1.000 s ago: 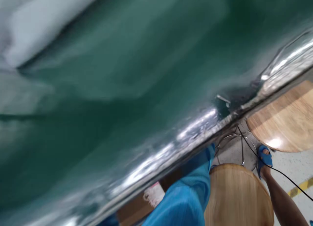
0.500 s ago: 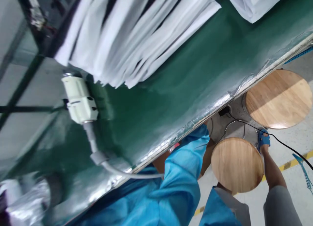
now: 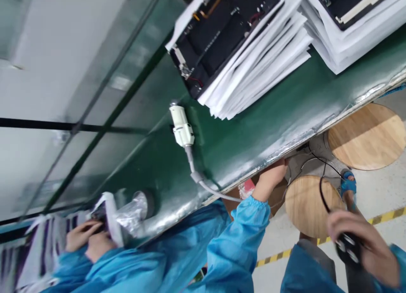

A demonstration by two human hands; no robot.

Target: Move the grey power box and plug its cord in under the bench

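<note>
My right hand is blurred at the lower right, shut on a small black object with a black cable looping up from it. My left hand, in a blue sleeve, reaches the foil-wrapped front edge of the green table; its fingertips are hidden there. A white plug-like unit with a grey cable lies on the table to the left of that hand. Behind it stands a stack of white sheets with black boards on top.
A second white stack sits further right. Two round wooden stools stand on the floor by a foot in a blue sandal. A co-worker's hands hold a silvery bag at the lower left. Yellow-black tape marks the floor.
The view has swung up from a blur to show the stacks and the wall. My right hand has come into view with the black object, and my left hand has reached the table edge.
</note>
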